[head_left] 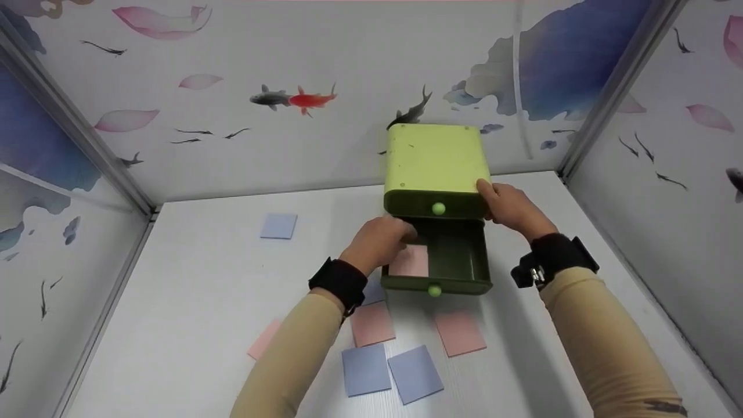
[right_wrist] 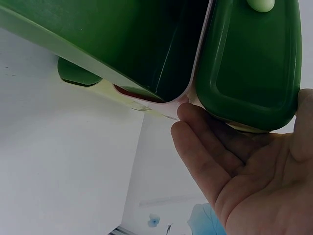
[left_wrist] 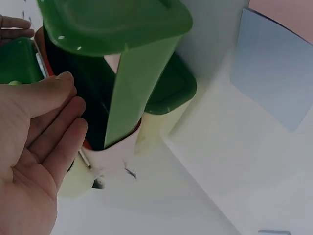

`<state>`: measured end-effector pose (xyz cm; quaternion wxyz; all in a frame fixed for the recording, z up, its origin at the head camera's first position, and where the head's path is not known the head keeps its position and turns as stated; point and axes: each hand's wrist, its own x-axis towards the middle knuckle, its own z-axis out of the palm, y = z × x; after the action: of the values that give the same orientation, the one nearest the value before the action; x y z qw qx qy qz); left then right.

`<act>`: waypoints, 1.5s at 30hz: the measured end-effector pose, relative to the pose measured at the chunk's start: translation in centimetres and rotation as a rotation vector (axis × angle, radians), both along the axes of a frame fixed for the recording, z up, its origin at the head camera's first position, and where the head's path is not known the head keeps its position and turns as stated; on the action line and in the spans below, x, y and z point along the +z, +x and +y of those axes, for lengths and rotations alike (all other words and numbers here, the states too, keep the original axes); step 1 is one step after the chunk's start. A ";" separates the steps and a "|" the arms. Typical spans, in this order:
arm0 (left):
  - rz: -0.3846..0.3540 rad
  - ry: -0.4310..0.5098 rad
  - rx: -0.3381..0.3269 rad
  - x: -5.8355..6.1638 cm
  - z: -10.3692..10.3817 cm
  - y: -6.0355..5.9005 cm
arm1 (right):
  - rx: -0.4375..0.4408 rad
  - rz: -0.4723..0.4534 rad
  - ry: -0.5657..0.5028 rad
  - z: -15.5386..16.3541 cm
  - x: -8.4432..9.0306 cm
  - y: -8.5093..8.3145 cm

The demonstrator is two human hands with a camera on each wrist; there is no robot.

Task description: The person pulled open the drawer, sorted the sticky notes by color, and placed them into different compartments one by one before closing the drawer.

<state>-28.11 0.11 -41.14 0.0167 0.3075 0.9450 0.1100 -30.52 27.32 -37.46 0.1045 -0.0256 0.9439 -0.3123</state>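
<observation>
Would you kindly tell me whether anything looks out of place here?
One blue card looks stray: it lies apart, near the back wall, left of the open drawer, while most other cards cluster in front of the drawer. Nothing looks spilled.

Wrist pics dim, soft shadows on tbl (head_left: 191, 302)

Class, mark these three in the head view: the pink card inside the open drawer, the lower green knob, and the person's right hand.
Pink card (head_left: 411, 263), head view: middle of its visible face.
Lower green knob (head_left: 435, 291), head view: its rounded front.
Right hand (head_left: 514, 209), head view: back of the hand.
</observation>
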 end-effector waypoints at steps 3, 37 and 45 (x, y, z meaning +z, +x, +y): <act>-0.013 0.016 -0.012 0.6 -0.8 0.2 | -0.001 -0.008 -0.002 0.0 0.0 0.0; -0.043 0.005 -0.016 -3.0 -9.8 3.2 | 0.003 0.006 -0.007 -0.2 0.1 0.1; 0.005 -0.058 -0.134 -5.1 -9.3 5.3 | -0.007 -0.006 -0.008 -0.1 0.1 0.1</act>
<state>-22.77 -9.20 -46.25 0.0305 0.3700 0.9250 0.0806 -30.41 27.19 -37.36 0.1061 -0.0219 0.9424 -0.3164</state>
